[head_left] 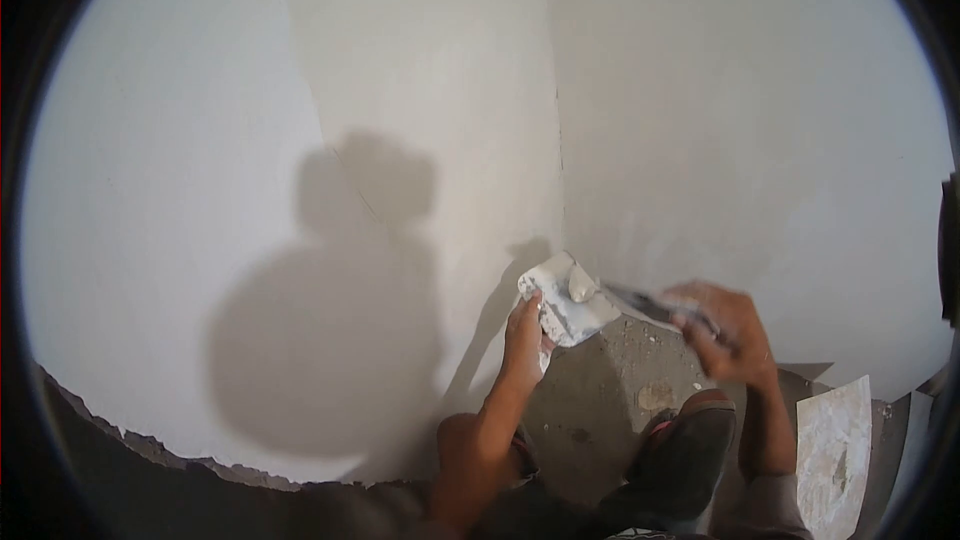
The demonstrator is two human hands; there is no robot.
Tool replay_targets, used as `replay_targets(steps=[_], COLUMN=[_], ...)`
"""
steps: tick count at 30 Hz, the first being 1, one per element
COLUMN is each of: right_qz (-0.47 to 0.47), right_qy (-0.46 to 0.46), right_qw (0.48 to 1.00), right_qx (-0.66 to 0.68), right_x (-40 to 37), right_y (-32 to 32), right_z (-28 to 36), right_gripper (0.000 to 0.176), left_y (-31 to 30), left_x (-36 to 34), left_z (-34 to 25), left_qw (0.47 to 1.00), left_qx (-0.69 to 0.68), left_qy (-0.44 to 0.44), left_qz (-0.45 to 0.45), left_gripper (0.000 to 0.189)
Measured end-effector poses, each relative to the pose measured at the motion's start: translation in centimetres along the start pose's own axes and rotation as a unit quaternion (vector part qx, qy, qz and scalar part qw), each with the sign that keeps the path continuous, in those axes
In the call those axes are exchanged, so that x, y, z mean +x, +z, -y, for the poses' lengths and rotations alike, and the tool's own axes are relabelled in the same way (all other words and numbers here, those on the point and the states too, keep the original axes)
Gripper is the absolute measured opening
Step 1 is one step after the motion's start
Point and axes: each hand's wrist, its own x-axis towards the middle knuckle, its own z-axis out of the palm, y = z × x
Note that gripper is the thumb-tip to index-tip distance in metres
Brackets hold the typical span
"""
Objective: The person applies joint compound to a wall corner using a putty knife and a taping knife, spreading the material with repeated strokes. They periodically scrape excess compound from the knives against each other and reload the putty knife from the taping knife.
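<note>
My left hand (524, 340) is closed around a wide, putty-smeared scraper (585, 318), its broad face tipped up in front of the wall corner. A lump of whitish putty (581, 286) sits on that face near its upper edge. From the right, my right hand (728, 332) grips a putty knife (640, 302) with a dark handle, slightly blurred. The knife's tip reaches the putty lump, which hides the end of the blade.
Pale walls meet at a corner (560, 160) straight ahead, with fine dark cracks along the joint. Below lies a grey, speckled floor (585, 410). A stained white sheet (836, 455) is at the lower right. The left wall's lower edge (200, 465) is ragged.
</note>
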Motion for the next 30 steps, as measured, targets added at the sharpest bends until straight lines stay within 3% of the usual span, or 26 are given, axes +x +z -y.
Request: replay_targets(steps=[3,5,8,16,20,23,26,30], right_qz=[0.026,0.057,0.052,0.013,0.001,0.01,0.034,0.084], right_qy=[-0.079,-0.065,-0.086,-0.137,-0.139,-0.148,-0.141,-0.129], right_qw=[0.995,0.989,0.982,0.967,0.96,0.951,0.952,0.958], right_qx=[-0.057,-0.116,-0.159,-0.216,-0.242,-0.273,-0.268,-0.242], right_x=[-3.8,-4.8,-5.5,-6.8,-6.6,-6.4,-6.7,-6.5], right_y=[3.4,7.1,10.0,11.5,13.6,15.0,15.4,14.9], right_z=[-1.2,-3.4,-4.4,-5.6,-6.5,-6.4,-6.3,-6.3], right_gripper=[0.046,0.053,0.061,0.066,0.064,0.063,0.062,0.062], left_y=[0.1,-1.1,-0.6,-0.9,-0.1,-0.7,-0.5,-0.2], left_x=[-0.2,1.2,1.0,2.2,1.7,1.2,1.5,1.2], left_z=[0.6,2.3,2.5,4.4,4.3,3.6,4.0,3.7], left_qw=[0.991,0.975,0.97,0.988,0.982,0.996,0.984,0.984], left_qx=[-0.123,-0.2,-0.234,-0.153,-0.187,-0.086,-0.176,-0.181], left_qy=[-0.004,-0.014,-0.035,0.0,0.001,-0.021,-0.009,-0.004], left_qz=[0.044,0.09,0.053,0.012,-0.002,-0.019,0.016,0.009], left_gripper=[0.035,0.041,0.037,0.036,0.037,0.037,0.038,0.038])
